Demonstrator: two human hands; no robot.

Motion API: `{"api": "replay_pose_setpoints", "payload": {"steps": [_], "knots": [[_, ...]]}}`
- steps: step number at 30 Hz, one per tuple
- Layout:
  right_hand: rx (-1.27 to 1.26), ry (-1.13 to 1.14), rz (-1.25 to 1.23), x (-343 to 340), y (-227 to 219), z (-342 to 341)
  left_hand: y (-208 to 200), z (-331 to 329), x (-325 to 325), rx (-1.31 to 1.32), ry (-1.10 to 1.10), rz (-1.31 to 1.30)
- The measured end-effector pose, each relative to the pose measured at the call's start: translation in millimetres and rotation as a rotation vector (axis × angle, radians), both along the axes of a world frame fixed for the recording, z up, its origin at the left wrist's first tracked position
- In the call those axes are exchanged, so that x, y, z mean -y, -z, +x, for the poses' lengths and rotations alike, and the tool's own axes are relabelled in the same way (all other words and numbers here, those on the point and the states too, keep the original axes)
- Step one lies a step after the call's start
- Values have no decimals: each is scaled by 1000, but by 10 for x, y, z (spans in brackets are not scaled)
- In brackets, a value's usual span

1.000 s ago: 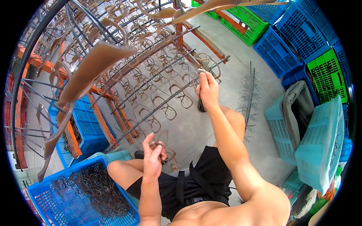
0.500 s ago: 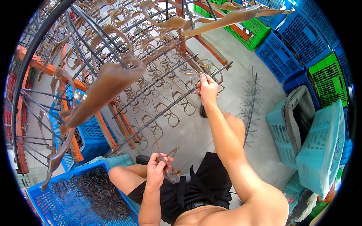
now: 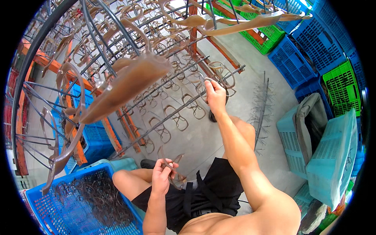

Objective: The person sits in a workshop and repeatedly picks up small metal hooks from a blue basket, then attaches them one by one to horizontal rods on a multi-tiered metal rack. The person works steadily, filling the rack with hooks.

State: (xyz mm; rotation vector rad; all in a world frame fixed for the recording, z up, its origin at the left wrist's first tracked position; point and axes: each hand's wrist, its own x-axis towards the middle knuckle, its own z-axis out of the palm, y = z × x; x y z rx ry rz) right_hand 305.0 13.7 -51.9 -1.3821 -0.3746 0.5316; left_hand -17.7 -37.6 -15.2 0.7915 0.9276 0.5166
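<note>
My right hand reaches forward to the far end of a dark rod. Its fingers pinch a brown, double-looped piece resembling an eyeglass frame; how it meets the rod is partly hidden by the fingers. Several similar brown pieces hang along that rod, and one hangs beyond my fingertips, near the rod's tip. Close to my lap, my left hand is closed on brown looped pieces of the same sort, which stick out past its thumb; I cannot tell exactly how many.
A blue crate with many dark, tangled pieces stands at lower left. Large brown pieces on rods hang close at upper left. Orange rack legs stand behind. A spiky rod lies on the floor; teal bins and blue crates line the right.
My right hand has shifted slightly left, back along the rod from its tip. The view has moved a little. My left hand stays nearly still with its pieces.
</note>
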Motion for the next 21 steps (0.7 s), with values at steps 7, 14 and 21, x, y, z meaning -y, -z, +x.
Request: {"api": "replay_pose_setpoints", "payload": {"steps": [7,14,21], "knots": [[293,-18,-121,20,192,-11,9,-25,13,-1,-14,-1],[89,21,-105,62,-31,-44,11,-34,4,45,-27,-1],[841,191,-397,113,14,-74,-193,44,-85,250,-181,-2]]}}
